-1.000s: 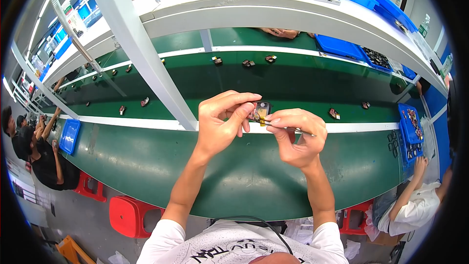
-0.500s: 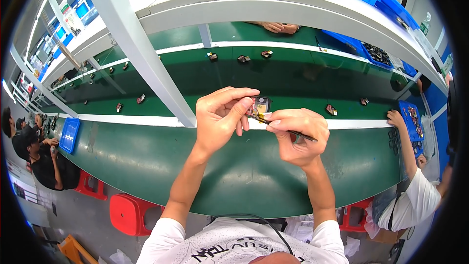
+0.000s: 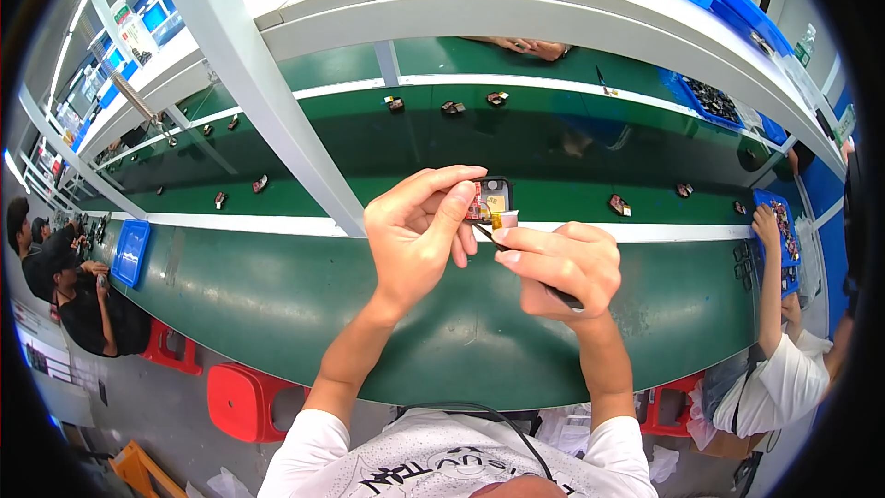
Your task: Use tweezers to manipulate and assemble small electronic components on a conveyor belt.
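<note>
Left hand [image 3: 410, 238] is pinching a little black-cased gadget [image 3: 496, 192], right hand [image 3: 570, 267] is gripping a slim dark tool [image 3: 561, 297].

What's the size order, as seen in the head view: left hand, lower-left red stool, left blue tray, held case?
Largest to smallest:
1. Left hand
2. Red stool
3. Blue tray and held case: too close to rank; the case is partly covered.
</note>
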A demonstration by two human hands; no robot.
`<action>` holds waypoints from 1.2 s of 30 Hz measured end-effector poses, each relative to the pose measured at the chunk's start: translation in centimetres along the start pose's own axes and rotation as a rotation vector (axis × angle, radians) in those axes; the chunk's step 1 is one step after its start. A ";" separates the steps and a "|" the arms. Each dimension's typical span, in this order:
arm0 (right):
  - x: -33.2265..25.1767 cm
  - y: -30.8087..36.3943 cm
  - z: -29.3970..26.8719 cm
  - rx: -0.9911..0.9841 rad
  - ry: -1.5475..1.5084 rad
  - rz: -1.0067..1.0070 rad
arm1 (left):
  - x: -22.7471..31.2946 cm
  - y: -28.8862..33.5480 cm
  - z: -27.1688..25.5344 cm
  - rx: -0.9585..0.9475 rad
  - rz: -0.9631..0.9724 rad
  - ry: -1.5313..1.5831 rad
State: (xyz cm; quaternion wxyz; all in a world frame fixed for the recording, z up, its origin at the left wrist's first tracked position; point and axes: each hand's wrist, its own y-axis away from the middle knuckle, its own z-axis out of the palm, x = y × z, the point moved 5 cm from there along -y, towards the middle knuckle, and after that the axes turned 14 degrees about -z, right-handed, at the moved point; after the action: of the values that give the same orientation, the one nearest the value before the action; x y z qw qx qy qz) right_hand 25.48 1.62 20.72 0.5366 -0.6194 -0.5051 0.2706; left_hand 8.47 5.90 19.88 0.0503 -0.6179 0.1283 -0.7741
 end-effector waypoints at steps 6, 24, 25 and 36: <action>-0.1 -0.6 0.2 0.014 -0.006 0.014 | 0.9 0.3 -0.5 0.108 0.214 -0.177; 0.7 -1.0 -0.2 0.044 -0.054 0.112 | 0.9 0.2 0.2 0.061 0.218 -0.206; 0.6 -1.0 -0.3 0.041 -0.049 0.110 | 0.9 0.2 0.2 0.060 0.218 -0.206; 0.2 -0.3 -0.4 0.015 0.029 0.103 | 0.3 -0.2 0.3 -0.041 0.026 -0.143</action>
State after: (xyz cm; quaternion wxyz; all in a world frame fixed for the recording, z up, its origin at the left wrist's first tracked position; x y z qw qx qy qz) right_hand 25.80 1.60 21.14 0.5339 -0.6445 -0.4625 0.2926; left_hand 8.72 5.94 20.26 0.0567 -0.6709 0.1481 -0.7244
